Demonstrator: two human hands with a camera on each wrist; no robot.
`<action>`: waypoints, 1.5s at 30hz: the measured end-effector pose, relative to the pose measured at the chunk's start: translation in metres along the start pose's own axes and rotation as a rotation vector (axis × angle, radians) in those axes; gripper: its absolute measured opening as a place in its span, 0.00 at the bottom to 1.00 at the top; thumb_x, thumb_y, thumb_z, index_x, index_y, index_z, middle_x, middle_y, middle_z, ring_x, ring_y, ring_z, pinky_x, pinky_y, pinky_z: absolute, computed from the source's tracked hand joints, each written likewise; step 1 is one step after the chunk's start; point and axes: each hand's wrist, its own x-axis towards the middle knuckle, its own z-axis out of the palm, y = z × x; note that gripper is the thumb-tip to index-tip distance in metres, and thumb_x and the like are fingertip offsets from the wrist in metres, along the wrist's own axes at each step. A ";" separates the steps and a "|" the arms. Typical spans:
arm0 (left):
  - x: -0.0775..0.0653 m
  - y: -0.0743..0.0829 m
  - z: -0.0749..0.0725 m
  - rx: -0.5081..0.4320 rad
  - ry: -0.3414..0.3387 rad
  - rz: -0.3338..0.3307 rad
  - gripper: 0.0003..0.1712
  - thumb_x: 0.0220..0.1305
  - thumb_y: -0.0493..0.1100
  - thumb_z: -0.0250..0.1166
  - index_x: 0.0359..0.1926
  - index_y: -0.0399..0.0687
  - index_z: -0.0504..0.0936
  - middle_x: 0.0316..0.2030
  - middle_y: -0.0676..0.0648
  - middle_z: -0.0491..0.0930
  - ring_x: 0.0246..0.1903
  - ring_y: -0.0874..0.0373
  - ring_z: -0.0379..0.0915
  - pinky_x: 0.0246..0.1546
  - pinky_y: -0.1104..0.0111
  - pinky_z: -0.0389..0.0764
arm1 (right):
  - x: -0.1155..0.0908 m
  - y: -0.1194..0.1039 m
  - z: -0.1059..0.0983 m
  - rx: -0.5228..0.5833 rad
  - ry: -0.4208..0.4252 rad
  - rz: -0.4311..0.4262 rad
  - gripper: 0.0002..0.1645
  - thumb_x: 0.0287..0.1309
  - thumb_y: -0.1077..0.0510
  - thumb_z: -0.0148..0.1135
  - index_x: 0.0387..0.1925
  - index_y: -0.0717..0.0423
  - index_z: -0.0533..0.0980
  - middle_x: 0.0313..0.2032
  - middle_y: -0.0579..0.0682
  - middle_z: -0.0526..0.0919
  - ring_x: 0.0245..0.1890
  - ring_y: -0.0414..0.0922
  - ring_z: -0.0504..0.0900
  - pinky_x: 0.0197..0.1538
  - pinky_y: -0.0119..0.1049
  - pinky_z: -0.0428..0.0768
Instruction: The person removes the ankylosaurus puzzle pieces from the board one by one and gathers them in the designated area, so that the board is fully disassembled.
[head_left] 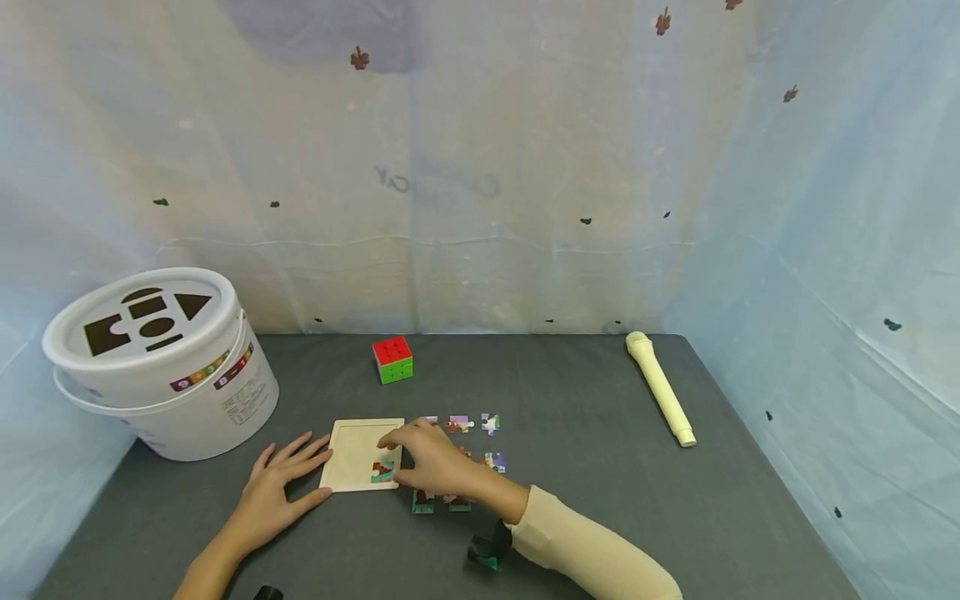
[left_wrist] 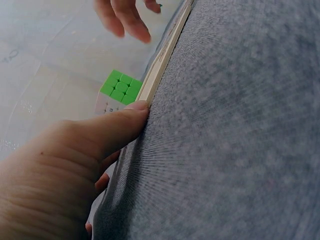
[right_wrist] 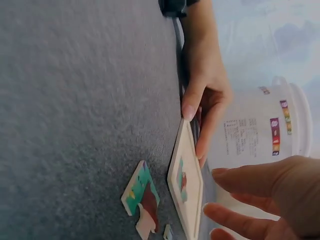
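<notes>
A square wooden puzzle tray [head_left: 351, 454] lies on the table, with one picture puzzle piece [head_left: 381, 472] in its near right corner. My left hand [head_left: 273, 497] rests at the tray's left side, fingers spread; in the left wrist view its thumb [left_wrist: 127, 120] touches the tray's edge. Over the tray's right side hovers my right hand [head_left: 433, 461], thumb and fingers apart with nothing seen between them. Several loose puzzle pieces [head_left: 491, 424] lie right of the tray, some hidden under the right hand. A green and brown piece [right_wrist: 142, 186] shows near the tray in the right wrist view.
A white bucket [head_left: 243, 404] with shape holes in its lid stands at the left. Behind the tray sits a red and green puzzle cube [head_left: 393, 360]. A pale yellow stick [head_left: 662, 392] lies at the right. Pale sheeting [head_left: 480, 287] hangs behind the grey table [head_left: 585, 467].
</notes>
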 end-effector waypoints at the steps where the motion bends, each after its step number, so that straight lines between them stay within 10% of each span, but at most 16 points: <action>1: 0.000 0.000 0.000 0.000 0.001 -0.001 0.36 0.54 0.54 0.76 0.62 0.45 0.81 0.66 0.42 0.73 0.69 0.40 0.58 0.68 0.34 0.38 | 0.003 0.001 0.001 0.013 -0.007 0.004 0.27 0.58 0.60 0.72 0.59 0.53 0.78 0.51 0.47 0.83 0.53 0.42 0.73 0.57 0.38 0.72; 27: 0.000 0.005 -0.002 -0.001 0.014 -0.002 0.35 0.54 0.54 0.76 0.61 0.46 0.82 0.65 0.43 0.74 0.68 0.40 0.59 0.67 0.33 0.40 | 0.019 -0.002 0.015 0.059 -0.017 0.055 0.21 0.52 0.64 0.76 0.49 0.55 0.81 0.41 0.47 0.83 0.42 0.37 0.74 0.46 0.24 0.71; 45: 0.000 0.004 -0.002 -0.009 0.014 0.007 0.34 0.54 0.53 0.76 0.61 0.47 0.82 0.65 0.42 0.74 0.68 0.39 0.59 0.66 0.33 0.41 | 0.020 -0.010 0.026 -0.239 0.004 0.112 0.22 0.45 0.46 0.81 0.42 0.47 0.84 0.39 0.43 0.73 0.37 0.38 0.66 0.37 0.25 0.64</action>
